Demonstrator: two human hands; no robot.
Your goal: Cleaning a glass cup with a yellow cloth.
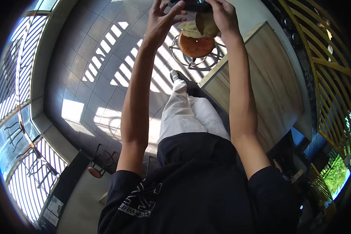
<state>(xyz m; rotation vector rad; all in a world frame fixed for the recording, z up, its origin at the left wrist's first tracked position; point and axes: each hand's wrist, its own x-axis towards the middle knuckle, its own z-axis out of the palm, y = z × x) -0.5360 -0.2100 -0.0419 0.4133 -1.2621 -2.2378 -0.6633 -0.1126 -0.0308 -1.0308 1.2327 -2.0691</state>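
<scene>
Both my arms reach up to the top edge of the head view. A dark object [193, 6], cut off by the picture's edge, lies between my hands. My right hand [223, 14] is closed on its right end. My left hand [166, 14] is at its left side with the fingers spread; whether it bears on the object is not clear. Just below the object, a brown, leaf-like piece [206, 23] and a pale greenish cloth-like thing [190, 29] show above the round wooden seat of a stool [196, 46]. What holds them up is hidden.
A wood-grain counter [272, 79] stands to the right, its corner near my legs. Yellow slatted screens [330, 67] rise beyond it. Another stool [95, 172] is at lower left, near windows with striped light. Sunlit patches cross the tiled floor [105, 70].
</scene>
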